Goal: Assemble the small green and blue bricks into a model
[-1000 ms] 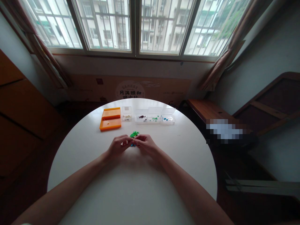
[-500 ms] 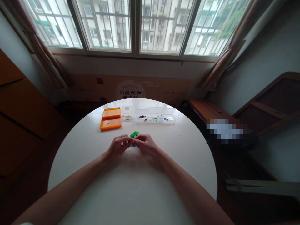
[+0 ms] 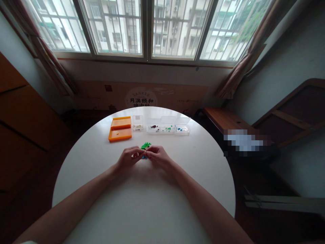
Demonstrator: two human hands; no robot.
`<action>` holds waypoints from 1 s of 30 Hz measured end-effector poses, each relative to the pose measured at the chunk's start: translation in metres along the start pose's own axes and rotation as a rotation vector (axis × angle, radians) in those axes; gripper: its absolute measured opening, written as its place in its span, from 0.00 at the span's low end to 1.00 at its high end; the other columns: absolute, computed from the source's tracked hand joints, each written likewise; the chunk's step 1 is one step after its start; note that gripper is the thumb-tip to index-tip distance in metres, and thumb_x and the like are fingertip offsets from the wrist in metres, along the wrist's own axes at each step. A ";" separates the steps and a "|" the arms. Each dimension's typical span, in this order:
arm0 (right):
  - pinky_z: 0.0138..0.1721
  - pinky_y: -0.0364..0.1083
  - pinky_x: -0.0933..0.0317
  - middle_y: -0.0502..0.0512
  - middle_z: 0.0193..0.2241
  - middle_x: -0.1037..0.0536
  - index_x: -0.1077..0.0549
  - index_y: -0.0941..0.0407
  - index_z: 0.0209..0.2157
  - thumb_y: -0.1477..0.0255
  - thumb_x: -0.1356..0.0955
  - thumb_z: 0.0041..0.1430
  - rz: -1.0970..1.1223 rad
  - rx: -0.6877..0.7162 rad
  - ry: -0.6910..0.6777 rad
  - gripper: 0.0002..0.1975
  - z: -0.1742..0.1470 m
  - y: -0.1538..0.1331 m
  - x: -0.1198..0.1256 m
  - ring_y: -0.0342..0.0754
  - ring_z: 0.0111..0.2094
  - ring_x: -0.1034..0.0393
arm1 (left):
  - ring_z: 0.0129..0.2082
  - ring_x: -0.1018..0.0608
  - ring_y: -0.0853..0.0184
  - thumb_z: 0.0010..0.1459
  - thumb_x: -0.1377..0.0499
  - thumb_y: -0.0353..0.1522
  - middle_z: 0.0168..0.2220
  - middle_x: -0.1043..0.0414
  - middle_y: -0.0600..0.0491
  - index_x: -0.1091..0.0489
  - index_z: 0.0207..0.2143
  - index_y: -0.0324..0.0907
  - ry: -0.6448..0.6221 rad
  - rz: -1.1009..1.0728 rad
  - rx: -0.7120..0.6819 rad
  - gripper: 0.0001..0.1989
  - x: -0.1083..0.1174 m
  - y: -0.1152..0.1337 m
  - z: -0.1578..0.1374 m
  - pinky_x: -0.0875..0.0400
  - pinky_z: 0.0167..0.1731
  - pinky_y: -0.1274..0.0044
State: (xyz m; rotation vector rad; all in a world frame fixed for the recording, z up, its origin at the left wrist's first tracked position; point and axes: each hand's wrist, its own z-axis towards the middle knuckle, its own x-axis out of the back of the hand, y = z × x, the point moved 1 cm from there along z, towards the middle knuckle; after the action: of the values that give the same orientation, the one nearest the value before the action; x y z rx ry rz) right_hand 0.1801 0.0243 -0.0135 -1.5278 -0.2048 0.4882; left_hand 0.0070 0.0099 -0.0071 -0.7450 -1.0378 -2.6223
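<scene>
My left hand (image 3: 130,156) and my right hand (image 3: 158,155) meet near the middle of the white round table (image 3: 142,210), both closed with fingertips pinched together. Between and just beyond the fingertips lies a small model of building-block pieces (image 3: 146,145), green at the far side and blue at the near side. The hands cover much of it. A tiny pale piece seems to sit where the fingertips meet, too small to name. I cannot tell which fingers bear on the model itself.
Behind the hands stand an orange two-part tray (image 3: 120,134) with a tiny piece in it, and several clear open boxes: one with pale bits (image 3: 137,127), others with dark, green and blue bits (image 3: 182,130). A wooden bench (image 3: 220,118) stands beyond the table's right edge.
</scene>
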 end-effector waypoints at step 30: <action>0.22 0.40 0.46 0.49 0.18 0.29 0.26 0.61 0.27 0.61 0.27 0.43 0.000 0.003 -0.018 0.16 0.001 0.000 -0.001 0.38 0.19 0.40 | 0.19 0.32 0.76 0.55 0.41 0.30 0.22 0.30 0.55 0.26 0.33 0.38 -0.023 0.025 0.030 0.05 0.000 -0.002 -0.002 0.37 0.21 0.85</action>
State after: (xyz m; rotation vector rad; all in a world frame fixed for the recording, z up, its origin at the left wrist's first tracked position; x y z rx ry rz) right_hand 0.1795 0.0246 -0.0132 -1.5210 -0.2180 0.5020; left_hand 0.0052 0.0104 -0.0092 -0.7786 -1.0648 -2.5767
